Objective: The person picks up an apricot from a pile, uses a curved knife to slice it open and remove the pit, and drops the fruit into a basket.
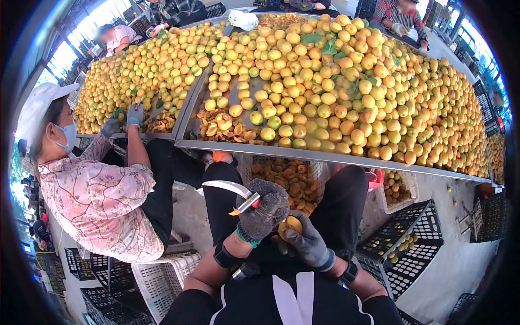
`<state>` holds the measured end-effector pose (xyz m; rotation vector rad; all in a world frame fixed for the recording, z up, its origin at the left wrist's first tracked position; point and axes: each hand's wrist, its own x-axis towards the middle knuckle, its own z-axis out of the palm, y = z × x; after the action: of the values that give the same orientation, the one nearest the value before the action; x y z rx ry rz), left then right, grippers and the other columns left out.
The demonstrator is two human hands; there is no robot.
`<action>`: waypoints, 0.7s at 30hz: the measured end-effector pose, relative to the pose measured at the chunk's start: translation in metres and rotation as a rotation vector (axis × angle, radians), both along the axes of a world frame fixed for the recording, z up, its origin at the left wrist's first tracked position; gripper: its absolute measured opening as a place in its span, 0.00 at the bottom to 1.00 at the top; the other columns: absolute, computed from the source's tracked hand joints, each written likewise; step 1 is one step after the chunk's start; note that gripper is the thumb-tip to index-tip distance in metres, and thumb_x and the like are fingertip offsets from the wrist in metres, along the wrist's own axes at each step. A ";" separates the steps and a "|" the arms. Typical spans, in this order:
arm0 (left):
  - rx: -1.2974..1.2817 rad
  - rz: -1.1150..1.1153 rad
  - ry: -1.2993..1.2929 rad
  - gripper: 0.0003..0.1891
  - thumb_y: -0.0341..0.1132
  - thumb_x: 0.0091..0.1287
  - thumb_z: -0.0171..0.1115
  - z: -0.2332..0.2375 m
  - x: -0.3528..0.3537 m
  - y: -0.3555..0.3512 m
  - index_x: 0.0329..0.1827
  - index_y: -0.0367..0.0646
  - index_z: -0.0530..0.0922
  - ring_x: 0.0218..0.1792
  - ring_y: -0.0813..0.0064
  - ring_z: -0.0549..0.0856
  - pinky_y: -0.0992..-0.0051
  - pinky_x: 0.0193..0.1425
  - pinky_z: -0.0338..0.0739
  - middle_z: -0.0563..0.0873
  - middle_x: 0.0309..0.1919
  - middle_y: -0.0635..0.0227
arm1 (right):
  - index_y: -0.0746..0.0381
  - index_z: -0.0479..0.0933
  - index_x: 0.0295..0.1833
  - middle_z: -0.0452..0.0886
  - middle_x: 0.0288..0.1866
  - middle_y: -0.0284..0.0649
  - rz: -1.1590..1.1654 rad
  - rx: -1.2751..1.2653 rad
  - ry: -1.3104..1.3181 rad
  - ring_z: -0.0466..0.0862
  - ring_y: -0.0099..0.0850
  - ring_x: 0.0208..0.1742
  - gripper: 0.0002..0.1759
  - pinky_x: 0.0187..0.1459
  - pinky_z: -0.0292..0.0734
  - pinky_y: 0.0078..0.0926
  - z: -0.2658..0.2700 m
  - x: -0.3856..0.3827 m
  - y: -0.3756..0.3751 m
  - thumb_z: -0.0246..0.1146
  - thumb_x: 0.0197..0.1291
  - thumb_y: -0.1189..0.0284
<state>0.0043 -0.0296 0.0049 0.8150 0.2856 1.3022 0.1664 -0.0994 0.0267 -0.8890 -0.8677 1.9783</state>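
My left hand (264,210), in a dark grey glove, is closed round a tool with a curved metal blade (227,187) and a short metal tube (248,203). An orange scrap clings near the tube's lower end. In my right hand (310,242), also gloved, is a yellow-orange fruit (290,227), held between the fingers just right of my left hand. Both hands are above my lap. Below the table edge, a white crate (322,172) holds cut orange fruit halves (287,181).
A metal table (325,155) heaped with whole fruit (346,97) spans the front, with a pile of peelings (223,127) near its edge. A co-worker (97,189) sits close at left. Black crates (417,244) stand at right, a white crate (162,281) at lower left.
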 end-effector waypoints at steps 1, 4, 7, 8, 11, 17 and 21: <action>0.002 -0.001 0.000 0.12 0.29 0.69 0.59 0.005 0.003 -0.001 0.54 0.44 0.73 0.42 0.69 0.84 0.69 0.42 0.83 0.82 0.44 0.64 | 0.58 0.56 0.69 0.75 0.35 0.35 -0.016 0.015 0.024 0.75 0.20 0.29 0.27 0.29 0.69 0.15 -0.005 0.000 -0.002 0.55 0.72 0.60; -0.251 -0.058 -0.327 0.14 0.25 0.65 0.61 0.013 0.010 -0.008 0.54 0.42 0.74 0.37 0.70 0.85 0.75 0.38 0.83 0.83 0.41 0.64 | 0.58 0.57 0.69 0.73 0.39 0.36 -0.056 0.028 0.044 0.75 0.21 0.30 0.25 0.30 0.70 0.16 -0.004 -0.002 -0.006 0.55 0.73 0.63; -0.022 0.074 0.185 0.13 0.27 0.67 0.61 0.007 0.007 -0.008 0.54 0.45 0.74 0.37 0.70 0.85 0.76 0.38 0.82 0.83 0.41 0.64 | 0.57 0.57 0.68 0.72 0.42 0.36 -0.086 0.026 0.045 0.75 0.22 0.31 0.23 0.31 0.71 0.17 -0.007 -0.004 -0.007 0.55 0.72 0.66; -0.184 -0.044 -0.050 0.12 0.29 0.68 0.61 0.010 0.009 -0.008 0.53 0.46 0.74 0.34 0.71 0.84 0.76 0.35 0.81 0.83 0.39 0.66 | 0.57 0.57 0.67 0.72 0.42 0.36 -0.095 0.021 0.048 0.75 0.22 0.31 0.22 0.31 0.72 0.18 -0.009 -0.004 -0.007 0.55 0.72 0.68; -0.302 -0.060 -0.131 0.08 0.32 0.70 0.60 0.024 0.015 -0.008 0.50 0.48 0.75 0.27 0.75 0.81 0.77 0.27 0.77 0.80 0.33 0.69 | 0.57 0.56 0.67 0.72 0.42 0.36 -0.080 0.034 0.028 0.75 0.22 0.31 0.22 0.32 0.73 0.19 -0.012 -0.004 -0.009 0.54 0.73 0.69; -0.315 0.022 -0.194 0.03 0.34 0.72 0.57 0.035 0.019 0.008 0.39 0.49 0.73 0.15 0.82 0.68 0.81 0.14 0.62 0.70 0.23 0.75 | 0.56 0.56 0.64 0.75 0.43 0.38 -0.044 0.357 -0.114 0.76 0.21 0.27 0.23 0.30 0.73 0.20 -0.006 -0.004 -0.005 0.58 0.71 0.67; -0.390 0.044 -0.153 0.03 0.33 0.72 0.58 0.032 0.019 0.007 0.40 0.49 0.74 0.14 0.82 0.67 0.81 0.14 0.63 0.71 0.22 0.74 | 0.57 0.55 0.65 0.75 0.43 0.39 -0.031 0.301 -0.068 0.75 0.22 0.24 0.24 0.28 0.72 0.19 -0.013 -0.002 -0.001 0.57 0.71 0.66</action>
<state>0.0229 -0.0230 0.0374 0.3791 0.4213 1.2888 0.1645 -0.1006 0.0140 -0.7914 -1.1485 1.7398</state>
